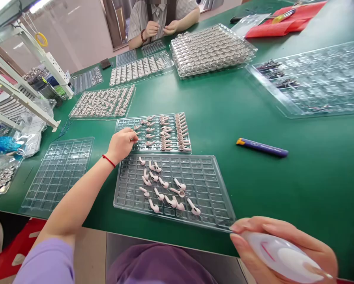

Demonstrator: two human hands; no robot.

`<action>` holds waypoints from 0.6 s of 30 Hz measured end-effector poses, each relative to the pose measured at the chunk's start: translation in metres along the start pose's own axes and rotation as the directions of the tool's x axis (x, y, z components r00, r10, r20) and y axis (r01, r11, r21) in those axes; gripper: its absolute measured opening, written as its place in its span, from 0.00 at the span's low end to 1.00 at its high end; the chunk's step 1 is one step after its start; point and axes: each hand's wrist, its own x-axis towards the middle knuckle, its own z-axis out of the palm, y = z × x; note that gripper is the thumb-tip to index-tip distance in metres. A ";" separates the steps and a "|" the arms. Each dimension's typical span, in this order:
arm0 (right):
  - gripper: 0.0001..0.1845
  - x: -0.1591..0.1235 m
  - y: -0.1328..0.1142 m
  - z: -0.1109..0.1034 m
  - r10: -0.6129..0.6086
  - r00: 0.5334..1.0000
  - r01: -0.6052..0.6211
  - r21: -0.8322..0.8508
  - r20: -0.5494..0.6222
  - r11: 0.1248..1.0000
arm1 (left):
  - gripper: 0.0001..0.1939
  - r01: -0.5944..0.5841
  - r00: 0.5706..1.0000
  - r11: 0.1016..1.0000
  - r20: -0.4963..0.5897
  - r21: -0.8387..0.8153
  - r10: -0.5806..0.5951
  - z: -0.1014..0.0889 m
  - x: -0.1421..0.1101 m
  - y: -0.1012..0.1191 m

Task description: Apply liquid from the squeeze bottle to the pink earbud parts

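- White bottle (286, 254) with a reddish mark sits at the lower right of the frame, held in the right hand (283, 248), whose fingers and thumb curl around it.
- Loose earbud pieces (164, 182), white with stems, lie scattered over the left and middle of the near tray (200, 177), lower centre; the right fingertips are at its near right corner.
- Clear tray (64, 169) on the green tabletop (283, 189), left of the near tray.
- Blue stick (262, 147) with an orange end, right of centre.
- Left hand (122, 144), with a red cord (109, 161) at the wrist, reaches to the left side of the middle tray (126, 123); its fingertips are drawn close together at an earbud piece, but I cannot tell whether they grip it. More pieces stand in columns rightward.
- Filled tray (99, 117), upper left.
- Tray stack (212, 70), upper centre, loaded with pale pieces.
- Another person (162, 17), top centre, both hands raised above the tabletop.
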 end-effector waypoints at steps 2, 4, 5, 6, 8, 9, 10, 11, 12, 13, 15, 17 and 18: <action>0.15 -0.001 0.001 -0.001 -0.003 1.000 0.003 0.007 -0.003 1.000 | 0.11 -0.041 0.999 0.999 0.013 0.023 0.040 0.002 -0.003 -0.003; 0.15 -0.002 0.002 -0.002 0.002 1.000 -0.002 0.007 -0.001 1.000 | 0.11 -0.066 0.998 0.997 0.025 0.038 0.065 0.003 -0.005 -0.007; 0.15 -0.002 0.003 -0.002 0.008 1.000 -0.008 0.005 0.001 1.000 | 0.11 -0.074 0.997 0.996 0.031 0.044 0.073 0.003 -0.006 -0.008; 0.15 -0.002 0.003 -0.002 0.008 1.000 -0.008 0.004 0.001 1.000 | 0.11 -0.081 0.996 0.996 0.035 0.047 0.080 0.003 -0.007 -0.010; 0.14 -0.001 0.004 -0.001 0.005 1.000 -0.005 0.005 0.007 1.000 | 0.11 -0.091 0.995 0.995 0.043 0.047 0.089 0.001 -0.008 -0.011; 0.14 -0.001 0.004 -0.001 0.007 1.000 -0.007 0.008 0.009 1.000 | 0.11 -0.094 0.995 0.995 0.044 0.045 0.092 0.000 -0.009 -0.010; 0.14 0.000 0.004 -0.001 0.013 1.000 -0.013 0.011 0.005 1.000 | 0.12 -0.096 0.995 0.995 0.043 0.040 0.094 -0.001 -0.010 -0.009; 0.14 0.000 0.004 -0.001 0.018 1.000 -0.018 0.014 -0.001 1.000 | 0.12 -0.095 0.995 0.995 0.037 0.035 0.093 -0.003 -0.012 -0.007; 0.14 0.001 0.003 0.000 0.026 1.000 -0.026 0.013 -0.006 1.000 | 0.11 -0.090 0.996 0.995 0.027 0.028 0.090 -0.005 -0.014 -0.004; 0.13 0.001 0.003 0.000 0.034 0.999 -0.034 0.009 -0.008 0.999 | 0.10 -0.084 0.996 0.996 0.017 0.021 0.083 -0.007 -0.017 0.000; 0.13 0.002 0.002 0.000 0.041 0.999 -0.041 -0.002 -0.004 0.999 | 0.07 -0.066 0.998 0.998 0.011 -0.005 0.066 -0.010 -0.024 0.010; 0.13 0.003 0.002 0.001 0.044 0.999 -0.044 -0.008 0.003 0.999 | 0.04 -0.045 0.998 0.998 0.040 -0.042 0.047 -0.013 -0.033 0.021; 0.13 0.003 0.002 0.001 0.048 0.999 -0.048 -0.010 0.002 0.999 | 0.04 -0.035 0.997 0.998 0.065 -0.061 0.039 -0.015 -0.038 0.026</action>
